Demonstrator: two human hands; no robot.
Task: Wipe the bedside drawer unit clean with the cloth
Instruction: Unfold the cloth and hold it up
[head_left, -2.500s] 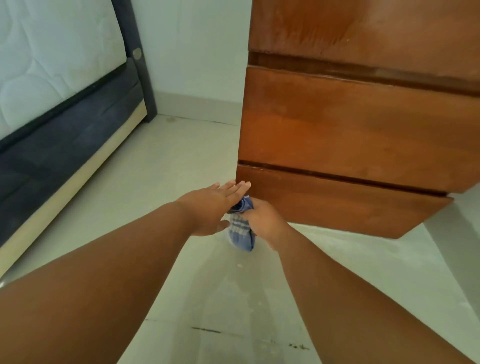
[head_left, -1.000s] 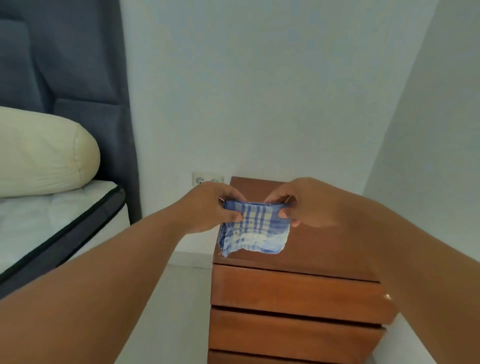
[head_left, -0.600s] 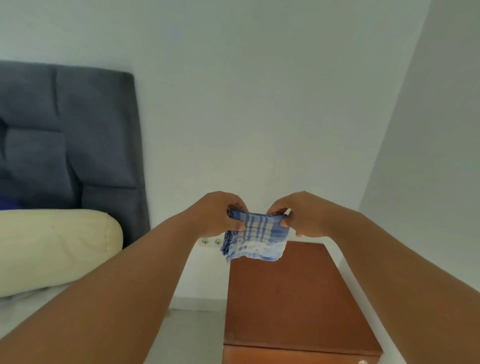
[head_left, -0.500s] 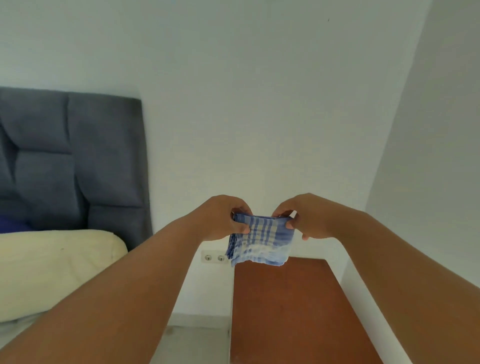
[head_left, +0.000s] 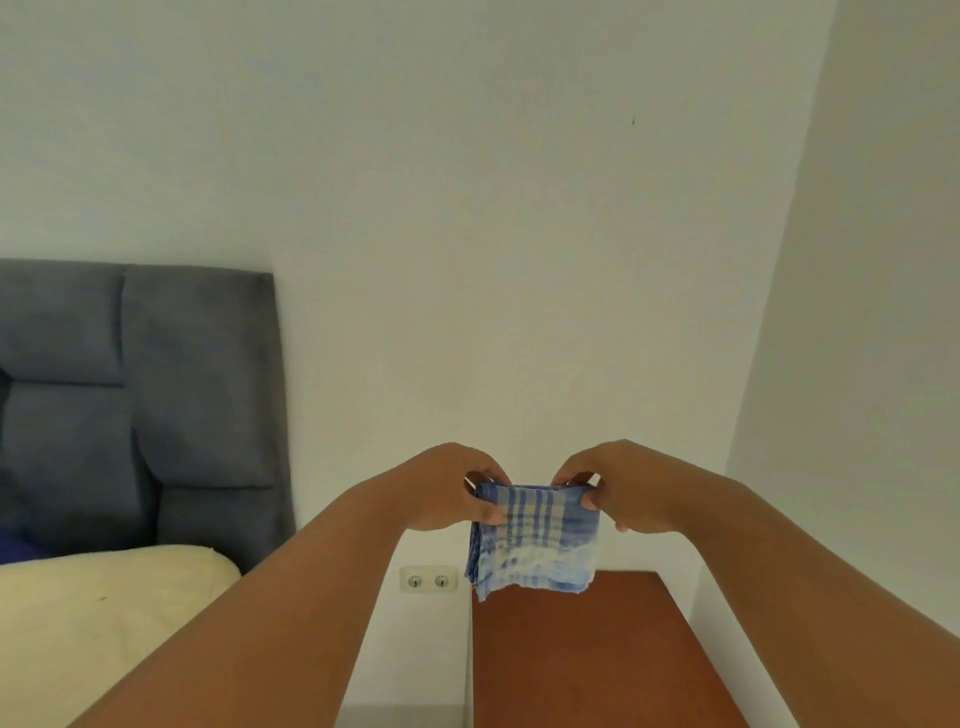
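Note:
A folded blue-and-white checked cloth (head_left: 535, 540) hangs in the air between my hands. My left hand (head_left: 447, 488) pinches its upper left corner and my right hand (head_left: 623, 486) pinches its upper right corner. Below it lies the brown wooden top of the bedside drawer unit (head_left: 587, 654), in the corner of the room. The cloth's lower edge hangs above the unit's back edge and is apart from the wood. The drawer fronts are out of view.
A grey padded headboard (head_left: 140, 395) and a cream pillow (head_left: 93, 623) are on the left. A double wall socket (head_left: 428, 579) sits on the white wall just left of the unit. A white side wall (head_left: 852, 415) closes in on the right.
I rose from the floor by the bottom drawer, where my right hand held the bunched cloth. Both hands now hold it spread above the unit's top, and the view has tilted up the wall.

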